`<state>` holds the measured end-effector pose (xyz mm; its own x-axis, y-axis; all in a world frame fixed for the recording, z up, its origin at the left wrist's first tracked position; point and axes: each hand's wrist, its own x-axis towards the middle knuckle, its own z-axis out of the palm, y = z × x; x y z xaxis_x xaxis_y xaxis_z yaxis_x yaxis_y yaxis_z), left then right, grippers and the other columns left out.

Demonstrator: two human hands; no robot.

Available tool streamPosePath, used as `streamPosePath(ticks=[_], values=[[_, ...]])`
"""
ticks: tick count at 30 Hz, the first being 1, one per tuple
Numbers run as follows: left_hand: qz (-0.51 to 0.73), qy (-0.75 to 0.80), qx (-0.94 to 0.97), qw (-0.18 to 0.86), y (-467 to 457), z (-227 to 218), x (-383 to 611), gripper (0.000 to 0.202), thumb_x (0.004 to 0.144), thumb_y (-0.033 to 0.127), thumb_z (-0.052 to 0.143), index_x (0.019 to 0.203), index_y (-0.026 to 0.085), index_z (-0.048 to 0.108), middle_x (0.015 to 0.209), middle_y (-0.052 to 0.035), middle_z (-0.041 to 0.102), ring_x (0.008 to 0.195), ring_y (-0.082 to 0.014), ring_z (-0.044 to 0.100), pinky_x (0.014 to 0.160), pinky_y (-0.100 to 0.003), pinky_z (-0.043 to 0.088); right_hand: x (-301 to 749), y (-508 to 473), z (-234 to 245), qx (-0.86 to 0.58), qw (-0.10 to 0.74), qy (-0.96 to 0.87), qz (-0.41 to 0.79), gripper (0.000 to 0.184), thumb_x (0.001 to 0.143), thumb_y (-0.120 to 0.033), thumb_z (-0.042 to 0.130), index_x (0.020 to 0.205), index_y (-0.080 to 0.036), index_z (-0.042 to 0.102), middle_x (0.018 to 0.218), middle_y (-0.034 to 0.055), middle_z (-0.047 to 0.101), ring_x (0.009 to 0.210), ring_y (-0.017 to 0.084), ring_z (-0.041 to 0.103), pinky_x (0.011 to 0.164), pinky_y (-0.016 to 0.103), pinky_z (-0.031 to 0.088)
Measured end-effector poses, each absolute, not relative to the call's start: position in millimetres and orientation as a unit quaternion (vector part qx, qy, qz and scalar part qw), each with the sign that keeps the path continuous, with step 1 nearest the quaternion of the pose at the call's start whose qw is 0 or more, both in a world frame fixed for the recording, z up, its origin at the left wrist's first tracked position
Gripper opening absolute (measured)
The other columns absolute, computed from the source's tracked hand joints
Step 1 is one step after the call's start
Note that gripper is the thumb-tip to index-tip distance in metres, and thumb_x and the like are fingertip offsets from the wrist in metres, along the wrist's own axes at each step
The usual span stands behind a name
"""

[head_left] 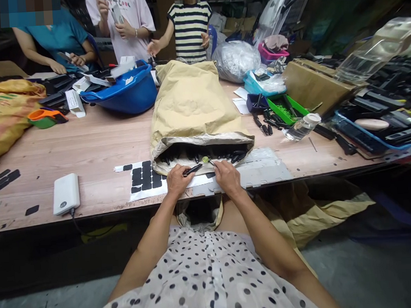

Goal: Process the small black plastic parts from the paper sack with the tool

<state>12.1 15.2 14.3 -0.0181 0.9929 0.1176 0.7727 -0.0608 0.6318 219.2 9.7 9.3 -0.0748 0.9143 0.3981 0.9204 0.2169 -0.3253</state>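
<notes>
A large tan paper sack (195, 99) lies on the table with its mouth facing me, several black pieces (238, 155) showing inside. My left hand (178, 180) is closed on a slim black pen-shaped piece (193, 170) in front of the mouth. My right hand (228, 176) is pinched at the sack's lower lip, around something thin and too small to make out. Between the hands is a small round yellow-green thing (205, 159). Below the table edge, an open bag (200, 214) with a dark inside sits between my legs.
A white sheet with black stickers (146, 176) lies left of the sack, near a white power bank (66, 194). A blue basin (121, 94) stands behind. To the right are a green tray (288, 109), a bottle (303, 127) and a cardboard box (318, 86). Several people are across the table.
</notes>
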Motion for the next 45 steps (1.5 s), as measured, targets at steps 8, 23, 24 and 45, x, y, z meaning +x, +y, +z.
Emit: streamPosePath(ticks=[8,23,24,45], values=[[0.276,0.652,0.681,0.186,16.8,11.7,10.6,0.015,0.084,0.031,0.071,0.097,0.026,0.077,0.091,-0.0026,0.069,0.09,-0.0208,0.065,0.084,-0.032,0.05,229.2,12.8,-5.7,-0.633,0.253,-0.729,-0.069,0.025,0.092,-0.019,0.052,0.106,-0.022,0.073,0.09,0.0084,0.06,0.088,0.024,0.049,0.076,0.034,0.038],[0.151,0.53,0.785,0.283,-103.7,-24.1,40.4,0.01,0.085,0.033,0.063,0.089,0.033,0.072,0.077,-0.0036,0.076,0.064,-0.022,0.069,0.058,-0.031,0.044,226.2,10.5,-8.1,-0.632,0.263,-0.723,-0.093,0.022,0.092,-0.021,0.053,0.102,-0.022,0.072,0.09,0.0077,0.059,0.087,0.024,0.048,0.076,0.034,0.037],[0.133,0.548,0.777,0.28,-102.2,-32.3,40.1,0.009,0.084,0.033,0.063,0.086,0.032,0.072,0.074,-0.0038,0.074,0.061,-0.0225,0.068,0.057,-0.032,0.043,225.9,10.7,-8.0,-0.633,0.261,-0.723,-0.09,0.022,0.091,-0.02,0.053,0.103,-0.022,0.072,0.09,0.0078,0.059,0.087,0.024,0.048,0.077,0.034,0.038],[0.292,0.751,0.584,0.099,19.8,46.2,2.0,0.024,0.09,0.034,0.056,0.103,0.019,0.07,0.097,-0.013,0.072,0.088,-0.029,0.07,0.075,-0.039,0.052,223.9,9.3,-3.8,-0.638,0.263,-0.721,-0.065,0.021,0.092,-0.02,0.052,0.1,-0.022,0.071,0.092,0.0081,0.059,0.088,0.024,0.048,0.077,0.034,0.038]])
